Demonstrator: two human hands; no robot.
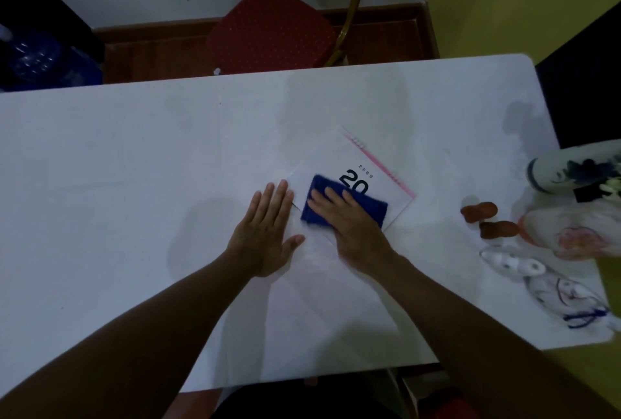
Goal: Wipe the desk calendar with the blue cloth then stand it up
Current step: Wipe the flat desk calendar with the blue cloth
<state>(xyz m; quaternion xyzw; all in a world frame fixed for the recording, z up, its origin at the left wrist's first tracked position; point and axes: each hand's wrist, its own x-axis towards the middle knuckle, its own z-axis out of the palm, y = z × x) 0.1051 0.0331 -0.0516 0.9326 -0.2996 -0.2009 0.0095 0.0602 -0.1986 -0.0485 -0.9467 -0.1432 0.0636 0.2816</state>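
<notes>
The white desk calendar [339, 159] lies flat on the white table [134, 166], turned at an angle, with a pink spiral edge at its far right and a black "20" printed on it. The blue cloth [364, 208] rests on the calendar's near part and covers the lower half of the print. My right hand [349, 220] presses flat on the cloth, fingers pointing left and away. My left hand [268, 227] lies flat with fingers spread, resting on the calendar's left corner and the table beside it.
A blue-and-white ceramic vase [571, 173] lies at the table's right edge. Two small brown objects [484, 217] and plastic-wrapped items [554, 270] sit near it. A red chair [272, 32] stands beyond the far edge.
</notes>
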